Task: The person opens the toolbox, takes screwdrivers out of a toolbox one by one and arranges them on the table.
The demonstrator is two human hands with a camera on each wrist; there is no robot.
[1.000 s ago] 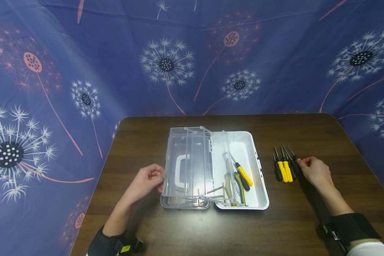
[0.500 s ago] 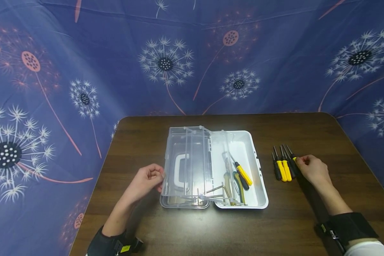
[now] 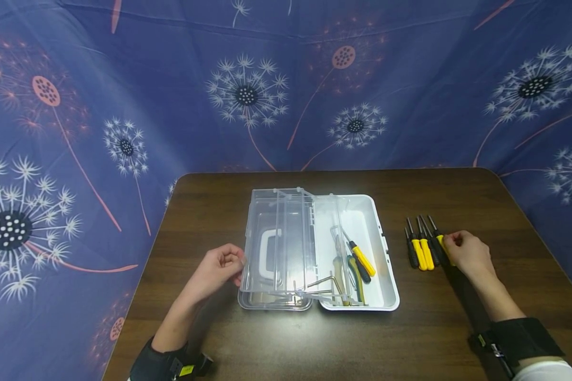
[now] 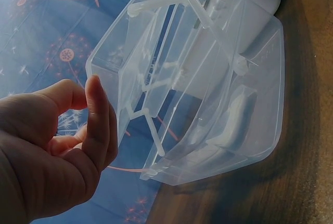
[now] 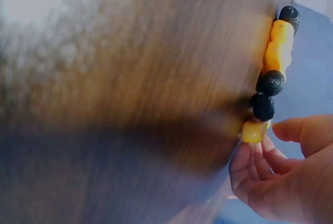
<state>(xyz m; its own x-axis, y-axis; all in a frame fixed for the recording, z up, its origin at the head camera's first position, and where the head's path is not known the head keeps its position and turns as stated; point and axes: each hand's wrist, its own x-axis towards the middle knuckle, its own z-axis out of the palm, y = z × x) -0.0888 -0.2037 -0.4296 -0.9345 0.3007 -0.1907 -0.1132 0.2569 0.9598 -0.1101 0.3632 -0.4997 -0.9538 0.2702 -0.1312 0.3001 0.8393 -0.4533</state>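
Note:
My left hand (image 3: 221, 264) is at the left edge of the clear tiered tray (image 3: 255, 238), which is unfolded from a white toolbox (image 3: 381, 286). Its thumb and index finger pinch by the tray's corner (image 4: 93, 70) in the left wrist view. On the right side of the table, my right hand (image 3: 468, 254) pinches the yellow handle of a screwdriver (image 5: 253, 131) between thumb and fingers. That screwdriver is the rightmost of a row; beside it lie several more screwdrivers (image 3: 424, 251) with black or yellow handles, shafts pointing away from me.
Inside the toolbox are a yellow-and-black screwdriver (image 3: 363, 259), green-handled pliers (image 3: 357, 280) and hex keys (image 3: 334, 283). The clear lid (image 3: 271, 302) with its white handle lies under the tray. A patterned blue cloth (image 3: 286, 106) hangs behind the brown table (image 3: 276, 344).
The right hand has shifted slightly at the last screwdriver, and more of its yellow handle shows now. The left hand and the toolbox hold their places.

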